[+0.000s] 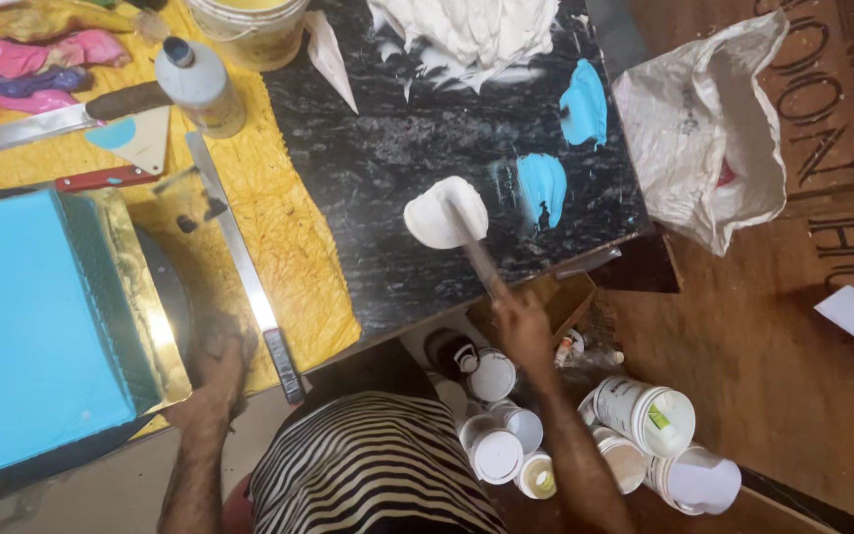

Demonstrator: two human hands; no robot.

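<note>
White cream rides the spatula gripped in the right hand mid-frame, left hand flat steadying the blue cake—spreading wants a level carry leftward.

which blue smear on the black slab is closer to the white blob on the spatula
The lower blue smear, just right of the white blob; the other blue smear sits higher, near the slab's right edge.

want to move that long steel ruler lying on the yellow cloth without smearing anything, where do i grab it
Take the ruler by its dark end, nearest the table's front edge. Come from above and pinch its two long edges, since it lies flat on the yellow cloth with no gap underneath. The left hand rests right beside that end. The far end runs up toward the scraper and bottle, which crowd it.
</note>
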